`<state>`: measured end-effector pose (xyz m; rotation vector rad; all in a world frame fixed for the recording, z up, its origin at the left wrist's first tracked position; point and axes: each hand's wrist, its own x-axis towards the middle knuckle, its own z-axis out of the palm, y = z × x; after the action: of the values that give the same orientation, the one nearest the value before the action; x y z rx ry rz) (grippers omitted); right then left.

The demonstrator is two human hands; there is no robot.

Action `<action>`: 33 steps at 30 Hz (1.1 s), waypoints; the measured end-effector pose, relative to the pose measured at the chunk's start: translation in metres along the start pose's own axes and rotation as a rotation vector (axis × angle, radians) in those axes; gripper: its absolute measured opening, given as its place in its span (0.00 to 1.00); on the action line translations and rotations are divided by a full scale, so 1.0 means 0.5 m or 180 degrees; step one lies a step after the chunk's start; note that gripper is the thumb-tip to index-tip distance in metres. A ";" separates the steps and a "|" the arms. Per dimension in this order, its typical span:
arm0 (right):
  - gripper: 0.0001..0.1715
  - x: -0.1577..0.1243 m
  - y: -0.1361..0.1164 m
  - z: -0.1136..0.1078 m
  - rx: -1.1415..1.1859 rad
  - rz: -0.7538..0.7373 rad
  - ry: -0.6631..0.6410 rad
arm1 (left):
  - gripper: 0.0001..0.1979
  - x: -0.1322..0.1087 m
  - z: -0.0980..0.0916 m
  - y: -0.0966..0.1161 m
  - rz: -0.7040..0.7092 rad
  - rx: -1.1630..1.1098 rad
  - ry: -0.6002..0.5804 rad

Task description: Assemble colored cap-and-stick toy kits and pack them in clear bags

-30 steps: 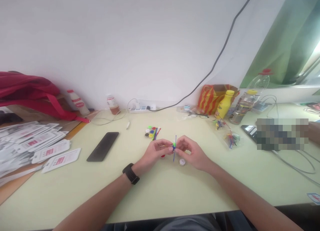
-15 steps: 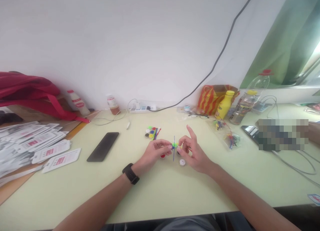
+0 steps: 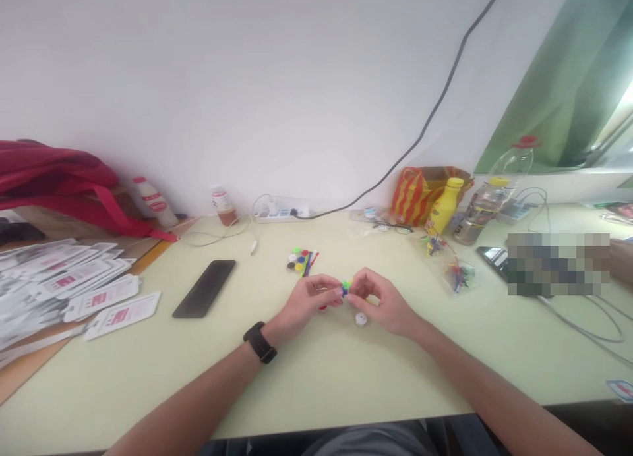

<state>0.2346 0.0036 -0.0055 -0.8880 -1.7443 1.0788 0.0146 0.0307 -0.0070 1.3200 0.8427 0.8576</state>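
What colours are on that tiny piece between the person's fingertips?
The tiny piece shows mainly bright green and blue in the head view, the only one.

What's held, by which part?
The left hand pinches a green-and-blue piece by its left side; whether the right hand grips it is unclear.
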 end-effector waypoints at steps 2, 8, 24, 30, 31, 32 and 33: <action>0.13 0.000 -0.003 0.001 0.0022 -0.0002 -0.0039 | 0.18 0.000 0.000 0.000 -0.0044 0.0025 -0.0013; 0.13 0.000 -0.001 -0.002 -0.0035 -0.0034 -0.0050 | 0.18 -0.002 0.002 0.003 -0.0080 0.0060 -0.0002; 0.38 0.006 -0.004 -0.023 0.0600 0.0531 -0.0331 | 0.18 0.003 -0.005 -0.005 0.0227 -0.0161 0.0213; 0.22 0.009 0.003 -0.018 0.0894 0.0586 0.0075 | 0.17 0.000 0.001 -0.003 0.0269 -0.0014 0.0155; 0.22 0.010 0.006 -0.015 0.0958 0.0609 0.0056 | 0.16 0.000 0.003 -0.003 0.0304 0.0029 0.0143; 0.22 0.010 0.010 -0.013 0.0995 0.0631 0.0036 | 0.16 -0.001 0.006 -0.002 0.0353 0.0061 0.0122; 0.23 0.010 0.013 -0.012 0.0995 0.0653 0.0004 | 0.15 -0.002 0.008 -0.003 0.0408 0.0074 0.0083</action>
<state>0.2390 0.0123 -0.0087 -0.8803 -1.4522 1.4389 0.0178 0.0281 -0.0080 1.3976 0.7969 0.9697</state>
